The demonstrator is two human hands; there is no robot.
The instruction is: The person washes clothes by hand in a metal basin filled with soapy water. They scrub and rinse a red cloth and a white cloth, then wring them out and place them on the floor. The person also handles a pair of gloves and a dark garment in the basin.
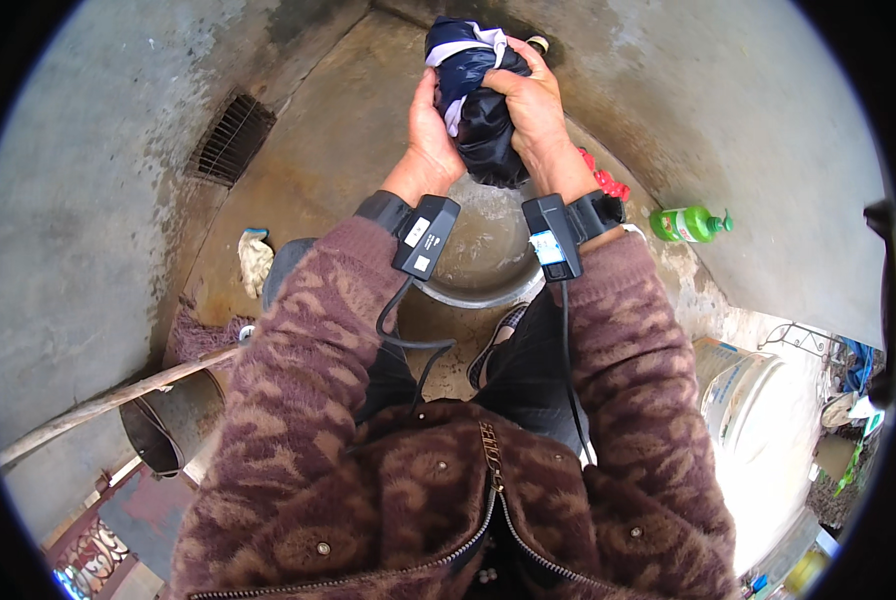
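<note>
Between my two hands is a bundled wet garment (485,127), shiny black and navy cloth with white strips. My left hand (431,139) presses against its left side, fingers partly hidden behind the cloth. On the opposite side my right hand (538,109) grips it, the thumb lying across the front. Beneath the bundle stands a round metal basin (485,296) holding cloudy water; my hands and the cloth cover its far part. Each wrist carries a strapped black device with a cable.
A green pump bottle (692,224) lies on its side at the right, near a red item (611,184). A floor-level metal grate (232,139), a glove (255,262), a mop (207,337) with a wooden handle and a bucket (170,420) are at left. A white bucket (740,382) stands right.
</note>
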